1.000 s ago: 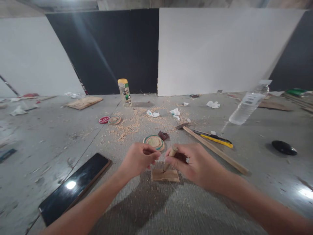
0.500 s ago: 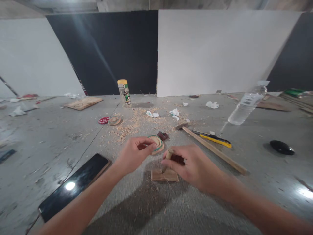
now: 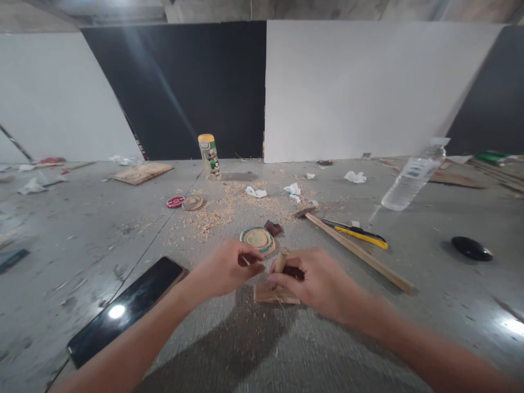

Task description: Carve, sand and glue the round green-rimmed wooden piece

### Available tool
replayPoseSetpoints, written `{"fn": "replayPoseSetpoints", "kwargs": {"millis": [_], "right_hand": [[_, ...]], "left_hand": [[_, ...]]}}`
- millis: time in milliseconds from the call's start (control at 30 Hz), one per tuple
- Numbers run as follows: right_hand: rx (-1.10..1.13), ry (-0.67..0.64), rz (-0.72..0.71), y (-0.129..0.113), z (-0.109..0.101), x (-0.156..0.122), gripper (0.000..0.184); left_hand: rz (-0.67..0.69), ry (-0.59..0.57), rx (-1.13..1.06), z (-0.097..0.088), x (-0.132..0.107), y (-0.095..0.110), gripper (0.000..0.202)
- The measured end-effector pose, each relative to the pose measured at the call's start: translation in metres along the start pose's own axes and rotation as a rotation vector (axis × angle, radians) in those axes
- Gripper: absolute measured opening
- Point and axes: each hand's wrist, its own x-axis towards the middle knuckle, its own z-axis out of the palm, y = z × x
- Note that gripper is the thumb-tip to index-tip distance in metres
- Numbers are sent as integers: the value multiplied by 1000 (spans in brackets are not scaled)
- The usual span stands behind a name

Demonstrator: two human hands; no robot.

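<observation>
Floor (image 3: 123,204): left fingers (image 3: 251,271) nearer stick (image 3: 281,261)

On the yellow-capped drinking bottle (image 3: 210,159), lettering is apparently reading "BIG" above a word starting "WO"; the clear plastic bottle (image 3: 399,194) and red disc (image 3: 176,202) are bearing illegible print.

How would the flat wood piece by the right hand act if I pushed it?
The wood piece would probably slide, not roll, since it lies flat with straight edges. It looks small and thin, so perhaps light. Its straight shape suggests stiffness.
</observation>
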Motion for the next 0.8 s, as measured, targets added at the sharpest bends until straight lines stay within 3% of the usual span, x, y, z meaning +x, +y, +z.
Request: {"fn": "replayPoseSetpoints", "kwargs": {"millis": [200,367,500,600,667,733,800], "right_hand": [[-25,-17,-2,-1,-1,0,18],[-3,-20,-10,-2,-2,1,15],[7,-17,-4,-4,-2,0,14],[14,-16,-6,-3,-2,0,14],[3,-12,-4,-2,-2,-1,16],[-6,-9,20,0,-2,-1,21],[23,-19,46,2,-1,-1,21]], "left_hand": [[-35,23,-29,11,5,-5,26],[44,-62,-126,25,11,-16,18],[59,-61,-140,30,13,-21,20],[42,-8,-130,27,11,-15,16],[39,87,-134,20,8,-6,15],[88,193,-198,12,3,6,21],[186,207,-268,5,-4,19,26]]}}
